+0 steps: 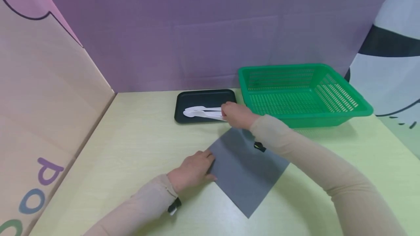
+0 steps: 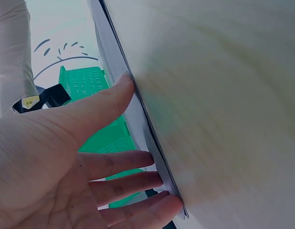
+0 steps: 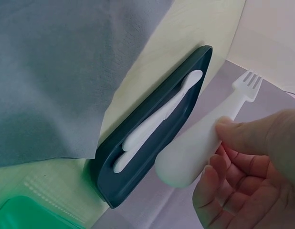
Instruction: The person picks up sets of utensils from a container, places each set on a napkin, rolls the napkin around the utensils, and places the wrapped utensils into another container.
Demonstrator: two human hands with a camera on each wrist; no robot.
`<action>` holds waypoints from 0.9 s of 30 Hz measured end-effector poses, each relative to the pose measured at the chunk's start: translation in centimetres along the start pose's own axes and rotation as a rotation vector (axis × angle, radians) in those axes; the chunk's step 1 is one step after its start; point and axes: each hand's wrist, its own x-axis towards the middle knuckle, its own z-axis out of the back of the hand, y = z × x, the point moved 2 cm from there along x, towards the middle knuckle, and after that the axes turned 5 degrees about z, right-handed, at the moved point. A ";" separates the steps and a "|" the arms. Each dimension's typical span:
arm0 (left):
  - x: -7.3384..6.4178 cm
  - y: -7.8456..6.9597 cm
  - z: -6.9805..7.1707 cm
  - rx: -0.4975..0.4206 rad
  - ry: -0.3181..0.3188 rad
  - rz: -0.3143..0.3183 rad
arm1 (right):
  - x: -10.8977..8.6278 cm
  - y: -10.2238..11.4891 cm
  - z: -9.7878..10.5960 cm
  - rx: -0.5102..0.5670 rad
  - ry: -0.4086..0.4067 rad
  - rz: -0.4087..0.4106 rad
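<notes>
In the right wrist view, my right hand pinches a white fork between thumb and fingers, tines pointing up. Behind the fork lies a black tray holding white utensils, one with a rounded, spoon-like tip. The head view has the right hand over the tray's right end, partly covering what lies there. A grey square napkin lies cornerwise on the table. My left hand touches its left edge with extended fingers; in the left wrist view, thumb and fingertips rest along that edge.
A green slotted basket stands at the back right, close beside the black tray. A purple wall closes off the back of the table, and a printed panel borders the left side. Pale tabletop extends left of the napkin.
</notes>
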 end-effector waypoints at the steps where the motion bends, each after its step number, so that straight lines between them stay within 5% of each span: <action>1: 0.0 0.0 0.0 0.004 0.000 0.001 | -0.1 0.0 0.0 0.003 -0.004 0.005; 27: 0.0 0.0 0.0 -0.011 0.003 0.011 | -1.3 -0.3 0.2 0.017 -0.048 0.002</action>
